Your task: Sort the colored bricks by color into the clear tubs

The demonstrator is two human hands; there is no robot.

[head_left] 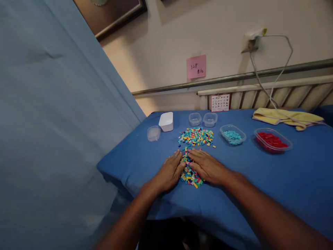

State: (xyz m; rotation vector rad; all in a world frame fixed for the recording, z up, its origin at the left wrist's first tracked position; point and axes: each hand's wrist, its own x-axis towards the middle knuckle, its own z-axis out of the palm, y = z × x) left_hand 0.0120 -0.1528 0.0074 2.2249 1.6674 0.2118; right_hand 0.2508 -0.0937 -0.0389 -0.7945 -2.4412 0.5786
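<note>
Small multicoloured plastic pieces lie in a heap on the blue cloth near the table's front. My left hand rests along the heap's left side, fingers stretched out and pointing away from me. From the right, my right hand leans over the same heap with its fingers extended, touching or covering some pieces. A narrow strip of pieces shows between the two hands. Just beyond the fingertips a second, wider pile of mixed pieces is spread out. Some of the near heap is hidden under my palms.
Beyond the piles stand a white tub, two clear containers and a round clear container. On the right are a container of turquoise pieces, one of red pieces and a yellow cloth. A blue curtain hangs at left.
</note>
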